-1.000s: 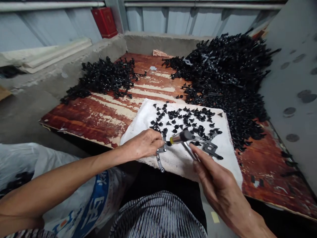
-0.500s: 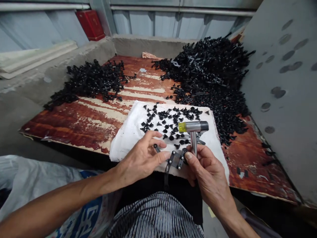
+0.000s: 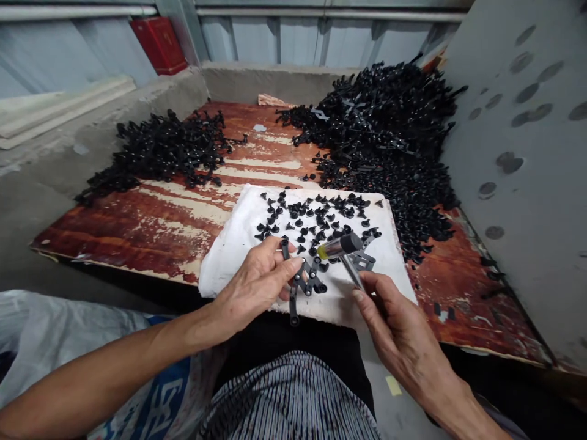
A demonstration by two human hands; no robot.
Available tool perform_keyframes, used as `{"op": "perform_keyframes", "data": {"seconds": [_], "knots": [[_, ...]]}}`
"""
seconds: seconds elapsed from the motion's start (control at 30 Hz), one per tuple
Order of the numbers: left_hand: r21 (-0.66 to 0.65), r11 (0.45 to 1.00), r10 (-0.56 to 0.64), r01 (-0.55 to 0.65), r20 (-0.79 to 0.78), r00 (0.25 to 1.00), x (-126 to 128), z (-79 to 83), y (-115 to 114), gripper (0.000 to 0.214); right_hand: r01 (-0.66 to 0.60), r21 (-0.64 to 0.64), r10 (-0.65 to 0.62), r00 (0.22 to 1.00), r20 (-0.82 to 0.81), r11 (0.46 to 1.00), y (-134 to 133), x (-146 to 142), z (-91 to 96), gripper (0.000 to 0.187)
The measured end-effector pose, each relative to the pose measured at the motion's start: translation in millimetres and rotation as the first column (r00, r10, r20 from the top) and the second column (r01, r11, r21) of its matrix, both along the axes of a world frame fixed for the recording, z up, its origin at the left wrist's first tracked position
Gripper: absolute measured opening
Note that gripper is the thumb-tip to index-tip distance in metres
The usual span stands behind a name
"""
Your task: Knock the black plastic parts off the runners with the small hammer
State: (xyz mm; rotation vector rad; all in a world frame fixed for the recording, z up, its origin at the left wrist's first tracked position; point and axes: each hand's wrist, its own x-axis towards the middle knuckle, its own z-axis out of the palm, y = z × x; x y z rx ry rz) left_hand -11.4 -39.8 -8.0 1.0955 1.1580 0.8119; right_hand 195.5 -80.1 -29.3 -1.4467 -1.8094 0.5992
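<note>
Left hand [image 3: 257, 281]: fingers pinched on a dark jointed linkage [image 3: 303, 284] over the near part of the white pad [image 3: 224, 263]; right hand [image 3: 403, 333]: fingers wrapped round the handle of a small hammer [image 3: 342, 245], head just beside the linkage, contact uncertain. Progress, as judged: the held linkage already carries bright pins and black end pieces, though full seating cannot be told. Apparently outstanding: many loose black pieces [image 3: 299, 223] and a second linkage [image 3: 365, 261] on the pad; piles of black parts [image 3: 389, 128] stand on the surface [image 3: 178, 229], their state unclear.
</note>
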Motion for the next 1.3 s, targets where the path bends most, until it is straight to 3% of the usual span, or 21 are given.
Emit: {"op": "perform_keyframes", "data": {"seconds": [0.07, 0.2, 0.37, 0.57, 0.8, 0.97, 1.13, 1.3], "knots": [[0.008, 0.999, -0.036, 0.036, -0.008, 0.999, -2.7, 2.4, 3.4, 0.038, -0.037, 0.059, 0.030, 0.993, 0.116, 0.998, -0.7, 4.9, -2.1, 0.011], [-0.064, 0.995, -0.072, 0.073, 0.020, 0.997, -3.2, 0.1, 9.1, 0.047, -0.083, 0.032, 0.073, 0.965, 0.252, 0.996, -6.9, 11.3, -6.0, 0.013], [-0.124, 0.989, -0.066, 0.074, 0.068, 0.996, 0.9, -3.9, 11.8, 0.040, -0.058, 0.060, 0.044, 0.976, 0.213, 0.997, -20.7, 18.8, -6.8, 0.012], [-0.207, 0.977, -0.027, 0.049, 0.104, 0.994, 8.8, -0.5, 13.1, 0.026, 0.080, 0.091, -0.095, 0.978, 0.184, 0.993, -37.7, 27.7, -12.4, 0.014], [-0.319, 0.948, 0.040, -0.005, 0.103, 0.994, 5.9, 6.2, 18.8, 0.018, 0.018, 0.073, -0.035, 0.970, 0.242, 0.997, -45.5, 30.9, -18.1, 0.015], [-0.346, 0.937, 0.081, -0.048, 0.082, 0.993, -0.2, 7.2, 20.9, 0.019, -0.005, -0.006, 0.006, 0.972, 0.234, 1.000, -29.9, 17.9, -15.9, 0.014], [-0.231, 0.973, -0.017, 0.019, 0.012, 1.000, -9.4, -4.9, 20.3, 0.024, -0.032, 0.080, 0.013, 0.974, 0.227, 0.996, -14.0, 8.0, -7.9, 0.012], [-0.173, 0.964, -0.202, 0.203, 0.023, 0.979, -21.8, -13.7, 18.3, 0.027, -0.077, 0.108, 0.050, 0.972, 0.231, 0.991, -13.5, 3.3, -1.5, 0.014]]}}
